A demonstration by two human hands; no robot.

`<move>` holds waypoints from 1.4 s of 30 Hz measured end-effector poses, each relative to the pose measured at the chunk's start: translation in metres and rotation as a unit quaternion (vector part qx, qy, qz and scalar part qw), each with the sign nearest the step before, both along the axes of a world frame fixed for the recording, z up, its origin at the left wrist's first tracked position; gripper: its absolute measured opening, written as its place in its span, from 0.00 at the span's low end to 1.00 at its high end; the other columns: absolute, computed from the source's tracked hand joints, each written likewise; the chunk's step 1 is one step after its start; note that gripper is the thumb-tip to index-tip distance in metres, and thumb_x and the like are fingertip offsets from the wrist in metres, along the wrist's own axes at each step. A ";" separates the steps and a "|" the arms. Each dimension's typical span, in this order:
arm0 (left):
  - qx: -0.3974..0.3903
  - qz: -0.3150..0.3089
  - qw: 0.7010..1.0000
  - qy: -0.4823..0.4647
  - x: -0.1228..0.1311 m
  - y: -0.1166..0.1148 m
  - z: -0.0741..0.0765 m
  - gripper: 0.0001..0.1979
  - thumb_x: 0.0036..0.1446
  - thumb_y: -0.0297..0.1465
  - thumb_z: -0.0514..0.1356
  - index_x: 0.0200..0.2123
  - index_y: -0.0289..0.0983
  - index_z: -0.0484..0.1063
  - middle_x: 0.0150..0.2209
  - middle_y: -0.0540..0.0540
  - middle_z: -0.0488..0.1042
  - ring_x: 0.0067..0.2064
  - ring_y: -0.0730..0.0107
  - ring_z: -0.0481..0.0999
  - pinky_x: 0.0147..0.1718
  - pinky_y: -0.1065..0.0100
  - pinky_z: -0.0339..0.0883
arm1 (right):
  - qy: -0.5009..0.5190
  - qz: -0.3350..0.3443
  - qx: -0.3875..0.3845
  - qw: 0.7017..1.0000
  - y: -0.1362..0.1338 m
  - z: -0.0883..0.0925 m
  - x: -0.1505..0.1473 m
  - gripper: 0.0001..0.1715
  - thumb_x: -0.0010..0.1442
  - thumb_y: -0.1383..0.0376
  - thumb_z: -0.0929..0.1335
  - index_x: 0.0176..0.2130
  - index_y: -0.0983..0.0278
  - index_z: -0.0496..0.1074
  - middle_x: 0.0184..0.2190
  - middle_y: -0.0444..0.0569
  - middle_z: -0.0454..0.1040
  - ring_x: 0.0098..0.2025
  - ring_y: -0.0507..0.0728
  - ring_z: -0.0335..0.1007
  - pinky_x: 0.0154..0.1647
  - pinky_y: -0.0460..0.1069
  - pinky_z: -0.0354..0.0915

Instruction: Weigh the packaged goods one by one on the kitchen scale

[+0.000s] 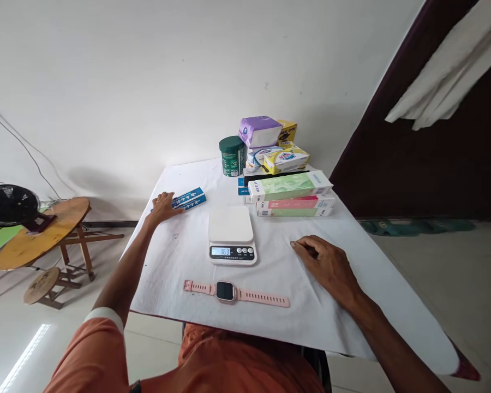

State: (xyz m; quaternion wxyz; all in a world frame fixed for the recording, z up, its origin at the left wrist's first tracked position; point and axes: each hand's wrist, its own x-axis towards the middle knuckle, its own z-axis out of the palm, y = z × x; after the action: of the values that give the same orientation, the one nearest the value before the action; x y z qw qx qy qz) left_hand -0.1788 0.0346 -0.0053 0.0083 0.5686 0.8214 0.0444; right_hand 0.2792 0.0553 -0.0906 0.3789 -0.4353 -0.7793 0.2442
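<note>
At the far left a black fan (pixel 9 204) stood on a round wooden table (pixel 53 232), with a low stool (pixel 41 284) in front of it. The left hand (pixel 163 206) reached across the white-covered table (pixel 175 262) and lay on the left end of a blue box (pixel 190 197), which rested flat near the table's left edge. The fingers were draped over that end; whether they pinched the box or only touched it could not be told. Right of the box sat a white kitchen scale (pixel 231 232) with its platform bare and its display lit. A pink watch (pixel 229 292) lay stretched out flat just in front of the scale. Behind the scale stood a green tin (pixel 232 156), and beside it a pile of packets, with a purple pack (pixel 259 131) on top and a long green box (pixel 290 185) over a pink box (pixel 297 203) at the front. The right hand (pixel 325 263) rested palm down on the cloth, to the right of the scale, fingers loosely curled and holding nothing.
</note>
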 end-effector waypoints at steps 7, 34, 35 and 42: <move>-0.004 0.018 0.999 -0.045 -0.030 -0.026 -0.016 0.34 0.58 0.51 0.62 0.60 0.38 0.67 0.59 0.38 0.74 0.61 0.50 0.73 0.60 0.56 0.64 | -0.004 -0.015 -0.016 1.000 -0.003 0.005 -0.001 0.19 0.66 0.53 0.64 0.27 0.59 0.66 0.25 0.44 0.71 0.27 0.55 0.66 0.31 0.50 0.62; 0.064 -0.287 0.946 -0.139 0.104 -0.032 0.024 0.37 0.53 0.46 0.73 0.63 0.43 0.67 0.59 0.40 0.74 0.61 0.50 0.74 0.59 0.49 0.68 | -0.011 -0.014 -0.014 1.000 -0.001 0.001 0.000 0.16 0.67 0.55 0.65 0.29 0.59 0.68 0.28 0.48 0.74 0.29 0.56 0.69 0.33 0.51 0.63; 0.098 -0.283 0.942 -0.151 0.101 -0.036 0.030 0.38 0.53 0.48 0.73 0.63 0.44 0.66 0.61 0.40 0.72 0.62 0.50 0.72 0.60 0.50 0.68 | -0.011 -0.014 -0.014 1.000 -0.001 0.001 0.000 0.16 0.66 0.55 0.65 0.29 0.59 0.68 0.28 0.48 0.75 0.29 0.56 0.69 0.33 0.51 0.63; 0.245 -0.235 0.931 -0.131 0.092 -0.065 0.073 0.38 0.56 0.55 0.67 0.64 0.44 0.66 0.61 0.41 0.73 0.62 0.52 0.74 0.61 0.49 0.69 | -0.001 -0.014 -0.008 1.000 -0.001 0.003 -0.002 0.17 0.66 0.54 0.64 0.28 0.58 0.67 0.27 0.48 0.74 0.28 0.56 0.68 0.33 0.52 0.64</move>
State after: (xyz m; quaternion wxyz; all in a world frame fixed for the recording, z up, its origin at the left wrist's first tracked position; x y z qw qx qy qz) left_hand -0.0869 -0.0300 0.0675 -0.0137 0.7188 0.6193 0.3155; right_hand 0.2773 0.0544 -0.0880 0.3781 -0.4498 -0.7713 0.2446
